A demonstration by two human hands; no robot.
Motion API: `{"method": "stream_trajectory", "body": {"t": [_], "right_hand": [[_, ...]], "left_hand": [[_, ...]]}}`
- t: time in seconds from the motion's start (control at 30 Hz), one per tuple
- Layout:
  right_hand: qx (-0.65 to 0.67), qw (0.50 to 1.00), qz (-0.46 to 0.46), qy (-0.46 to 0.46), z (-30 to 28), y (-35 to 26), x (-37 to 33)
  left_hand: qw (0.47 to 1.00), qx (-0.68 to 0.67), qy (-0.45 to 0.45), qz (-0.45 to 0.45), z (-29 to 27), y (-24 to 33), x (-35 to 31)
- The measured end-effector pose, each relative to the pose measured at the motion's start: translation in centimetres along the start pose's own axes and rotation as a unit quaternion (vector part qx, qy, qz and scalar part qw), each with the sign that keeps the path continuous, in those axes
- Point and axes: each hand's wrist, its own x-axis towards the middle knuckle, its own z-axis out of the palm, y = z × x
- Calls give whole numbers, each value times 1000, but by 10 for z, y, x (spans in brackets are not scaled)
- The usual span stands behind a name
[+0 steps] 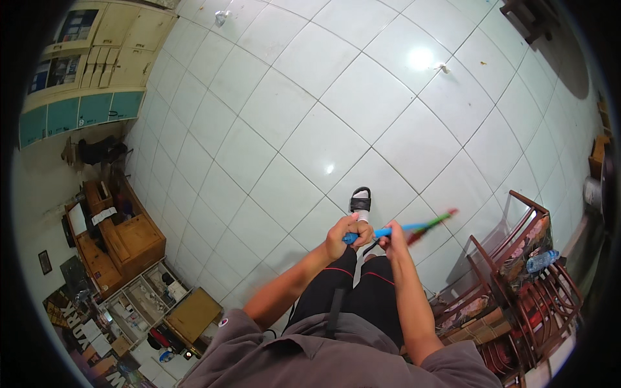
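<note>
Crumpled plastic [222,18] on tiles [323,139], upper left. Left hand [350,237] clenched round near end of blue stick [411,227], likely broom. Right hand [392,240] grasping further along. Green-red tip [441,217] blurred, beyond. Scrap [443,68] upper right. Work looks unfinished: litter left, none visibly gathered.

A slim blue stick [409,227] — green and red toward its blurred far end — is held aslant, that end pointing forward and right.
</note>
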Motion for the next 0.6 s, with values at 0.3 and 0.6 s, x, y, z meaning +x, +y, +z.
{"method": "stream_trajectory", "body": {"t": [0.3, 0.6], "right_hand": [[-120, 949, -155, -248, 151, -57, -8], [66, 973, -178, -130, -87, 59, -133]], "left_hand": [[840, 481, 5, 250, 43, 39, -31], [953, 235, -116, 150, 184, -38, -111]]}}
